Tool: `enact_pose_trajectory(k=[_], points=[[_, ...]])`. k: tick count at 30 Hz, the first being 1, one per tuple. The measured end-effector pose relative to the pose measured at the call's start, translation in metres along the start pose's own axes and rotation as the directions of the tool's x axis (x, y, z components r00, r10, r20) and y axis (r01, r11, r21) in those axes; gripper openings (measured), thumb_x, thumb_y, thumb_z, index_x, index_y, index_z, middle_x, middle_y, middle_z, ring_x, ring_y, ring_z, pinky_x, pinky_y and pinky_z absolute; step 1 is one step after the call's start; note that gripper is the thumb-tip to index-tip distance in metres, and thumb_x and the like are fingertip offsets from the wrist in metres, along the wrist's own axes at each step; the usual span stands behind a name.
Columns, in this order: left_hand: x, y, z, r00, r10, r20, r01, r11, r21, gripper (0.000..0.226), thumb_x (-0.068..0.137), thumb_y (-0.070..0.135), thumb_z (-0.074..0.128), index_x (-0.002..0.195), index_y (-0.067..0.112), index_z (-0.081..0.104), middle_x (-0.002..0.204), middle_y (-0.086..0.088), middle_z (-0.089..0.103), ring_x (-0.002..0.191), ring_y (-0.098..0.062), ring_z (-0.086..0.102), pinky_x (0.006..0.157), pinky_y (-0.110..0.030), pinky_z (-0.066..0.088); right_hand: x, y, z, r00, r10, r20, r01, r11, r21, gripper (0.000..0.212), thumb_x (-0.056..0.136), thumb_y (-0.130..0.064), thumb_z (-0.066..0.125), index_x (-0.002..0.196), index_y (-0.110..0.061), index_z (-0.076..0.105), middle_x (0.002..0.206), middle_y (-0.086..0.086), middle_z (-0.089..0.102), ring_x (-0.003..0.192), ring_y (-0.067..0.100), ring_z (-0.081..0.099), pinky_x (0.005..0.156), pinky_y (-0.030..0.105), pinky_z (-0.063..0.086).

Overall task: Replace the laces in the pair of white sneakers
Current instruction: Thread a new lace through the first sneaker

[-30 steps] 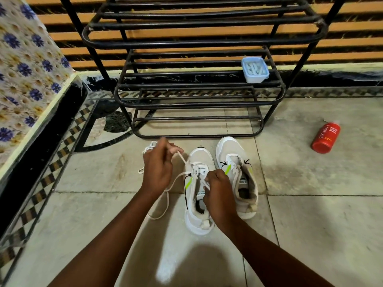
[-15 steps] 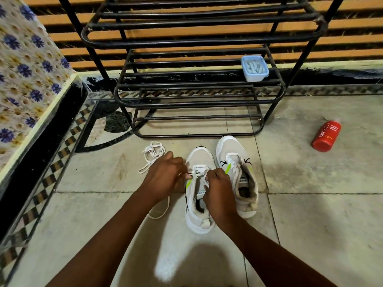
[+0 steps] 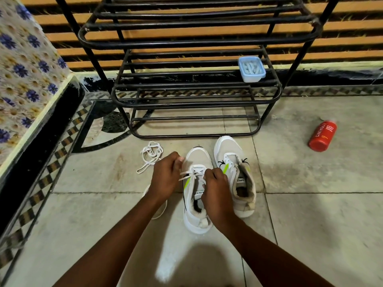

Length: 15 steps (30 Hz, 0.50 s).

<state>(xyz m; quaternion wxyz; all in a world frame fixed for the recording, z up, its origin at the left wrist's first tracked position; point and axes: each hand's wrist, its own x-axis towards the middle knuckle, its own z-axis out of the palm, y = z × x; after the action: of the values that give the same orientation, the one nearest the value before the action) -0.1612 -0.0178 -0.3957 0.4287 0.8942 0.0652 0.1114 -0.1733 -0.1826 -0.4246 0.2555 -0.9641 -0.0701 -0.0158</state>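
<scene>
Head view shows both sneakers side by side on the floor before a black rack (image 3: pixel 196 96). On the left sneaker (image 3: pixel 196 183) a lace (image 3: pixel 187 174) crosses only the front eyelets; the left hand (image 3: pixel 165 179) pinches its end, and the right hand (image 3: pixel 215 189) is curled at the tongue, probably gripping the other end (fingers hidden). The right sneaker (image 3: pixel 234 172) seems threaded only near the toe. A loose lace (image 3: pixel 150 155) lies just left of the hands. By my judgement, lacing is barely begun on both.
</scene>
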Motion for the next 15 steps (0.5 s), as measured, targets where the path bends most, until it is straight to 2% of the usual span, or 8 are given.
enact_pose_trajectory(k=[2,4,7,10,12,15], points=[[0.002,-0.009,0.004,0.995,0.013,0.1,-0.024,0.993,0.114,0.011,0.094,0.007,0.064,0.084,0.011,0.065,0.081,0.004,0.048,0.068,0.001,0.053,0.065,-0.015,0.036,0.0,-0.001,0.0,1.0,0.002,-0.002,-0.002,1.0,-0.006,0.046,0.063,0.016,0.057,0.099,-0.013,0.057,0.109,0.009,0.053,0.097,0.033,0.052,0.077,0.039,0.046],[0.0,-0.014,0.009,0.979,-0.006,0.202,-0.025,0.988,0.151,0.016,0.087,-0.004,0.069,0.096,0.009,0.069,0.096,-0.001,0.047,0.08,0.002,0.055,0.073,-0.009,0.043,0.0,-0.001,-0.001,1.0,0.008,-0.001,-0.008,1.0,-0.009,0.045,0.064,0.015,0.058,0.1,-0.013,0.057,0.109,0.01,0.054,0.098,0.033,0.052,0.077,0.039,0.046],[-0.004,-0.015,0.012,0.967,-0.046,0.251,-0.014,0.972,0.233,0.01,0.092,0.005,0.068,0.093,0.015,0.065,0.108,-0.001,0.043,0.088,-0.016,0.052,0.085,-0.03,0.051,0.0,-0.001,-0.002,1.0,0.01,0.004,-0.01,1.0,-0.018,0.044,0.066,0.014,0.06,0.1,-0.014,0.056,0.109,0.008,0.053,0.098,0.031,0.052,0.076,0.038,0.046],[-0.005,-0.008,0.013,0.961,-0.021,0.276,-0.032,0.982,0.188,0.023,0.088,0.006,0.058,0.082,0.028,0.054,0.099,0.004,0.051,0.089,-0.019,0.054,0.081,-0.039,0.051,0.0,-0.002,-0.002,1.0,0.006,-0.006,-0.007,1.0,-0.023,0.039,0.071,0.011,0.062,0.1,-0.014,0.056,0.109,0.009,0.054,0.099,0.031,0.052,0.075,0.035,0.043],[-0.006,-0.006,0.013,0.967,0.002,0.255,-0.066,0.968,0.243,0.024,0.092,0.012,0.06,0.086,0.034,0.052,0.092,0.019,0.057,0.094,-0.02,0.056,0.078,-0.039,0.048,0.001,-0.003,-0.003,1.0,-0.008,-0.004,0.008,1.0,-0.02,0.033,0.077,0.007,0.061,0.103,-0.012,0.057,0.111,0.011,0.054,0.102,0.032,0.052,0.077,0.035,0.043],[-0.005,0.004,0.012,0.986,0.017,0.164,-0.057,0.968,0.244,0.024,0.095,0.02,0.065,0.084,0.037,0.053,0.08,0.032,0.061,0.088,-0.008,0.06,0.082,-0.04,0.046,0.003,-0.002,-0.006,0.998,-0.057,0.0,0.057,0.998,-0.004,0.029,0.081,-0.004,0.067,0.107,-0.013,0.056,0.114,0.012,0.051,0.106,0.035,0.05,0.086,0.04,0.046]])
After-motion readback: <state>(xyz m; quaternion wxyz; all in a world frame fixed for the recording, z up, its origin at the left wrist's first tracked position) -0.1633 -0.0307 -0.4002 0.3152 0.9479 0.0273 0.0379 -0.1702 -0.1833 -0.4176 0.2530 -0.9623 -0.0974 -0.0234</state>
